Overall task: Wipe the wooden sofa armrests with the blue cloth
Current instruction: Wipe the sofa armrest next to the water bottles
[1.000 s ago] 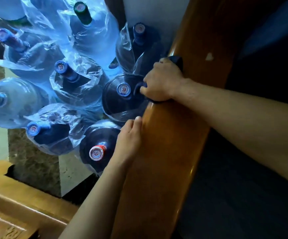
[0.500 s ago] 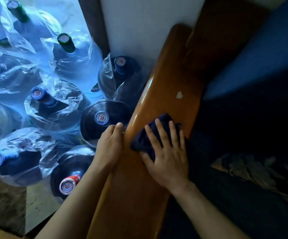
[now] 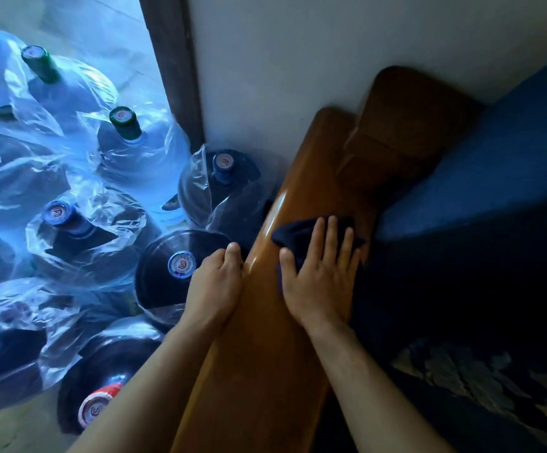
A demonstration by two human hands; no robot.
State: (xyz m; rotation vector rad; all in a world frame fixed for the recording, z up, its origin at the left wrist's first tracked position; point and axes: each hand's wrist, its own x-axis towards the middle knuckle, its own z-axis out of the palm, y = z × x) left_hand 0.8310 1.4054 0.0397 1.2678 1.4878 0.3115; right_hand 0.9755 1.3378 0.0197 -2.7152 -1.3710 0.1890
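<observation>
Midway through wiping: right hand (image 3: pixel 319 276), fingers (image 3: pixel 331 233) spread flat, presses blue cloth (image 3: pixel 293 233) on armrest (image 3: pixel 265 338); left hand (image 3: pixel 215 286) loosely grips its edge. Next, push toward twelve o'clock.

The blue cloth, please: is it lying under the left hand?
No, the blue cloth lies under the flat right hand on the armrest.

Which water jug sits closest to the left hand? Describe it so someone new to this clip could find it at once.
Start at the wooden armrest running up the middle, then look just left of it where the left hand grips its edge. The jug right beside those knuckles is dark, and unlike its bagged neighbours its top is bare, with a blue-rimmed white cap.
</observation>
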